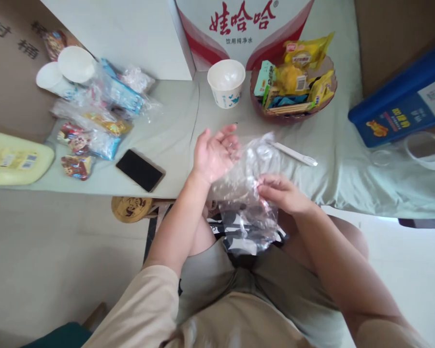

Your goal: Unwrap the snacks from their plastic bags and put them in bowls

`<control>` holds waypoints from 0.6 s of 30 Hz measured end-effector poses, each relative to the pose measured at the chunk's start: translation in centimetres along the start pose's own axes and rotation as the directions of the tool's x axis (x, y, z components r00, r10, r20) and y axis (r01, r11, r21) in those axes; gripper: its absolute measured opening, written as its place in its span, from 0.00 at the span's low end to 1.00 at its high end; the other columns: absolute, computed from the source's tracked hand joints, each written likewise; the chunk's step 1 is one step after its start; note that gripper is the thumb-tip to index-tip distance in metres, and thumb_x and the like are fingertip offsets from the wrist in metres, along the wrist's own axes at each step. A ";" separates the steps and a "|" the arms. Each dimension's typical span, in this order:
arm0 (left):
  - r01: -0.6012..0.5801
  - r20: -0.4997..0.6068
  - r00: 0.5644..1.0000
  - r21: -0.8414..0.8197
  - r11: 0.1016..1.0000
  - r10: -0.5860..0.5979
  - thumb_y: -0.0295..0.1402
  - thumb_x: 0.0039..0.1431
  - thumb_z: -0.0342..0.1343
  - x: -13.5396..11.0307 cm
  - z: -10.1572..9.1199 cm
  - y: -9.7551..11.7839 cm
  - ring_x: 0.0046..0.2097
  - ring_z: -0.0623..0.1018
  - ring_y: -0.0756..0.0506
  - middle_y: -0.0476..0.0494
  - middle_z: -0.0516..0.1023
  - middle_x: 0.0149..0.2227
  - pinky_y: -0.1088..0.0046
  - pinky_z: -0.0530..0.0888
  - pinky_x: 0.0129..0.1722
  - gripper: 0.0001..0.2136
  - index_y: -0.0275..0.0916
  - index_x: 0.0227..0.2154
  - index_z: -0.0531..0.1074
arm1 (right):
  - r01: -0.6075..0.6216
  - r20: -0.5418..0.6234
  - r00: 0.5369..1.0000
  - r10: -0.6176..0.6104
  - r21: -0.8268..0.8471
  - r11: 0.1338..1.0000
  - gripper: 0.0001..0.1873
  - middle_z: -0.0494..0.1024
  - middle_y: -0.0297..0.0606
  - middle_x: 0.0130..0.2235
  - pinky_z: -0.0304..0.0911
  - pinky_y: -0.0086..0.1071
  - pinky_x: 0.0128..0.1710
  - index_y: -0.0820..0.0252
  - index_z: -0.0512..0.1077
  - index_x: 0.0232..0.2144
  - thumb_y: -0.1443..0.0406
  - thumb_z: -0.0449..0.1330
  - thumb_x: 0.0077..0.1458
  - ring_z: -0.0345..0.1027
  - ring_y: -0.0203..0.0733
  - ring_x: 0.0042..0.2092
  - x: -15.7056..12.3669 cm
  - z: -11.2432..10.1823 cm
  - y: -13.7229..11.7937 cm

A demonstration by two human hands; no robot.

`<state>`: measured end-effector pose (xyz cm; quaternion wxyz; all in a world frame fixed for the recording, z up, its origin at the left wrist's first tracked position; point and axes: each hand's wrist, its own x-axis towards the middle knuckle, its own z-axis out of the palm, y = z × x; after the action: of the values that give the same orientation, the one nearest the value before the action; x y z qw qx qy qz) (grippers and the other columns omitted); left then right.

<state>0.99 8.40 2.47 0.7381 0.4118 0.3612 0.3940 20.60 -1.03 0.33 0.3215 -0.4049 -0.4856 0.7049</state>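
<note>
A clear, crinkled plastic bag (248, 217) hangs over the table's front edge and my lap. My right hand (281, 192) pinches it near its middle, thumb against fingers. Palm up, my left hand (217, 152) is beside the bag's upper left part, its fingers apart and slightly curled; nothing lies gripped in it. Beyond my left hand stands a white paper cup (226, 84) with a blue print. A thin white stick-like item (295, 154), perhaps a pen or cutter, lies right of the bag.
A bowl of packaged snacks (293, 113) stands at the back right. At left are a black phone (140, 170), a pile of wrapped snacks (105, 121), and more paper cups (76, 65). A white-and-red carton (244, 43) stands behind; a blue box (402, 104) leans at right.
</note>
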 end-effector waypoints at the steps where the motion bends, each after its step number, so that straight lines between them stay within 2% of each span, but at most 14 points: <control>1: 0.024 -0.001 1.000 -0.009 1.000 -0.024 0.62 0.60 0.54 -0.1 0.3 -0.1 0.36 0.83 0.41 0.41 0.80 0.31 0.67 0.77 0.30 0.30 0.38 0.44 0.78 | 0.043 -0.139 0.990 -0.039 0.027 0.999 0.20 0.70 0.26 0.19 0.61 0.30 0.22 0.54 0.70 0.32 0.45 0.64 0.57 0.62 0.34 0.19 0.2 0.0 0.2; 3: 0.132 0.115 0.984 0.012 0.991 -0.133 0.64 0.54 0.59 -0.3 0.9 -0.7 0.47 0.84 0.35 0.34 0.83 0.41 0.61 0.81 0.37 0.32 0.38 0.45 0.78 | 0.099 -0.375 0.922 -0.094 -0.005 0.995 0.20 0.69 0.26 0.19 0.61 0.30 0.22 0.54 0.68 0.31 0.45 0.63 0.58 0.61 0.34 0.19 0.8 -0.3 0.5; 4: 0.185 0.190 0.964 0.034 0.982 -0.188 0.62 0.50 0.64 -0.4 1.1 -1.1 0.49 0.84 0.34 0.33 0.84 0.44 0.60 0.81 0.40 0.31 0.39 0.45 0.78 | 0.104 -0.453 0.885 -0.111 -0.041 0.994 0.20 0.69 0.27 0.19 0.61 0.30 0.22 0.54 0.68 0.31 0.46 0.63 0.58 0.62 0.34 0.19 1.1 -0.5 0.6; 6: 0.241 0.266 0.928 0.100 0.965 -0.260 0.53 0.43 0.73 -0.4 1.3 -1.9 0.47 0.85 0.35 0.34 0.84 0.45 0.62 0.82 0.40 0.29 0.39 0.43 0.79 | 0.090 -0.538 0.834 -0.126 -0.093 0.992 0.19 0.69 0.27 0.19 0.62 0.31 0.23 0.53 0.67 0.32 0.46 0.62 0.59 0.63 0.35 0.20 1.5 -0.9 0.7; 7: 0.251 0.259 0.925 0.138 0.958 -0.279 0.48 0.42 0.75 -0.4 1.3 -2.2 0.43 0.85 0.37 0.35 0.85 0.43 0.64 0.81 0.38 0.26 0.39 0.42 0.79 | 0.088 -0.555 0.822 -0.129 -0.101 0.991 0.19 0.70 0.28 0.19 0.62 0.32 0.23 0.53 0.68 0.33 0.46 0.62 0.59 0.64 0.36 0.21 1.6 -1.2 0.6; 8: 0.255 0.229 0.929 0.172 0.952 -0.291 0.44 0.44 0.74 -0.3 1.2 -2.4 0.38 0.86 0.39 0.37 0.85 0.40 0.67 0.81 0.35 0.22 0.38 0.40 0.79 | 0.085 -0.558 0.820 -0.125 -0.098 0.992 0.19 0.72 0.28 0.20 0.63 0.32 0.24 0.53 0.69 0.36 0.46 0.63 0.58 0.65 0.36 0.21 1.6 -1.4 0.6; 10: 0.265 0.151 0.942 0.218 0.939 -0.300 0.41 0.53 0.69 -0.2 0.9 -2.5 0.29 0.84 0.44 0.41 0.84 0.32 0.72 0.77 0.27 0.15 0.38 0.40 0.78 | 0.052 -0.521 0.849 -0.085 -0.078 0.996 0.20 0.74 0.29 0.22 0.64 0.33 0.24 0.54 0.70 0.41 0.47 0.64 0.55 0.67 0.37 0.22 1.3 -1.7 0.6; 13: 0.266 0.081 0.953 0.233 0.936 -0.291 0.40 0.61 0.61 0.0 0.4 -2.2 0.21 0.77 0.48 0.49 0.78 0.21 0.77 0.68 0.18 0.13 0.41 0.45 0.76 | -0.004 -0.457 0.889 -0.013 -0.038 0.999 0.23 0.72 0.28 0.21 0.64 0.34 0.24 0.54 0.71 0.45 0.48 0.64 0.53 0.66 0.38 0.21 0.9 -2.0 0.6; 15: 0.244 0.052 0.964 0.216 0.945 -0.261 0.40 0.60 0.61 0.1 0.2 -2.0 0.17 0.73 0.49 0.53 0.74 0.18 0.78 0.65 0.16 0.14 0.43 0.47 0.75 | 0.030 -0.483 0.875 -0.036 -0.020 0.999 0.24 0.70 0.27 0.22 0.63 0.34 0.24 0.52 0.70 0.49 0.48 0.61 0.56 0.64 0.38 0.21 0.8 -2.1 0.7; 18: 0.198 0.036 0.978 0.135 0.971 -0.204 0.40 0.56 0.63 -0.1 0.1 -1.8 0.17 0.70 0.50 0.54 0.70 0.17 0.76 0.66 0.17 0.14 0.43 0.44 0.75 | 0.141 -0.534 0.833 -0.145 -0.049 0.989 0.24 0.68 0.29 0.25 0.61 0.34 0.23 0.45 0.67 0.54 0.48 0.57 0.59 0.63 0.39 0.22 0.7 -2.0 0.7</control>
<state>1.56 7.61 0.95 0.7543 0.4301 0.4077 0.2824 21.99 0.18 -0.94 0.4946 -0.5494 -0.4078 0.5359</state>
